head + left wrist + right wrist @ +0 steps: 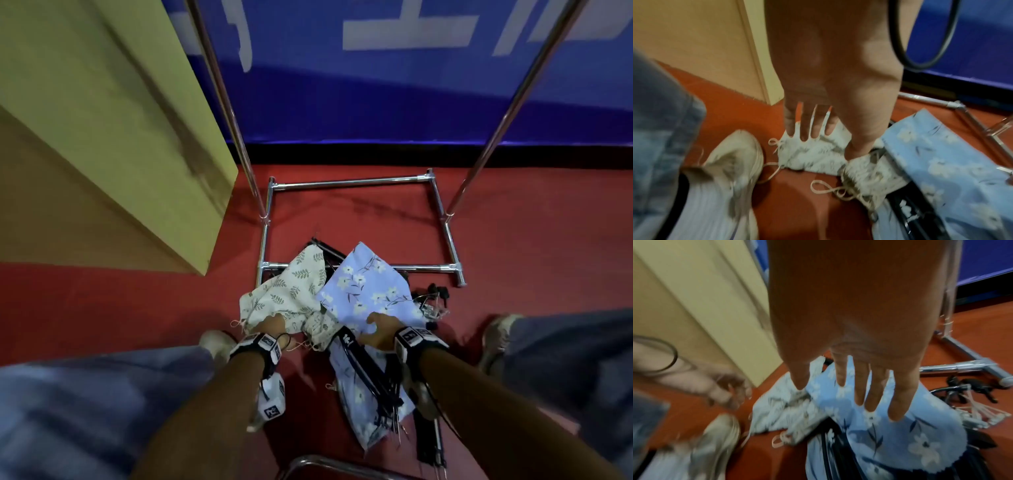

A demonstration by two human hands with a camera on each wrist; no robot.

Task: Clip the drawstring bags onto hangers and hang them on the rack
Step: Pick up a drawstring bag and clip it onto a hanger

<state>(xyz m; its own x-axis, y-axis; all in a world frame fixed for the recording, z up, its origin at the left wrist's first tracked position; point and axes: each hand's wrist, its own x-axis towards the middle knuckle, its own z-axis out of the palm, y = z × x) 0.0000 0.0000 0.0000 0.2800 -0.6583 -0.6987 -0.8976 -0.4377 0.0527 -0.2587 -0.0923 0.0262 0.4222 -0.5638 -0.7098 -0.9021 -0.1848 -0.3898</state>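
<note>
A cream leaf-print drawstring bag [291,291] [813,155] and a light blue floral bag [366,291] [890,434] lie on the red floor over black hangers [373,373], at the foot of the chrome rack [349,183]. My left hand [270,323] [826,144] reaches down onto the cream bag's near edge with straight fingers. My right hand [380,325] [838,394] hovers spread over the blue bag's near edge; whether it touches is unclear. Another blue floral bag [359,404] lies nearer me under the hangers.
A yellow cabinet [102,137] stands close on the left, a blue banner wall behind the rack. More clip hangers [431,301] lie tangled right of the bags. My shoes [215,342] [496,339] flank the pile. A chrome tube [325,462] crosses the bottom edge.
</note>
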